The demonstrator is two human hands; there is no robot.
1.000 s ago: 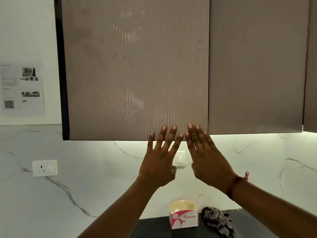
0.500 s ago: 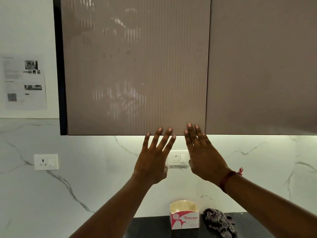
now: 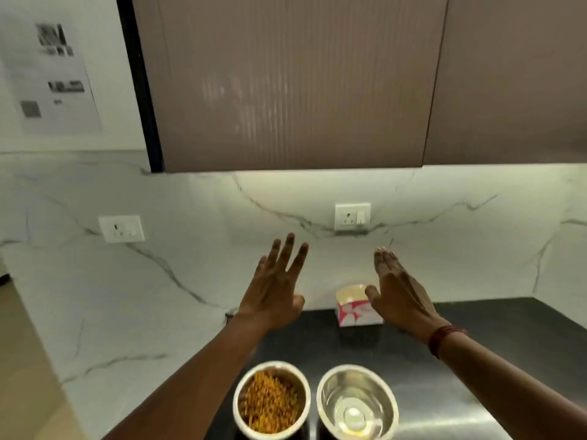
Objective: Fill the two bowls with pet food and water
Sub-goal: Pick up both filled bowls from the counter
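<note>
- Round steel bowl on the left [image 3: 271, 400] holds orange-brown kibble; round steel bowl beside it [image 3: 357, 404] looks watered.
- Left hand [image 3: 274, 292] and right hand [image 3: 398, 292] hover empty, fingers spread, so it's basically done.

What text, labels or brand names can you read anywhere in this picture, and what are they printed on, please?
None can be read now.
Pink and white box: faint pink print beside the right hand, too blurred to read.
Paper sheet on the wall: printed lines and small pictures, too blurred to read.
Sockets: no readable marks.
Bowls: no labels visible.
</note>
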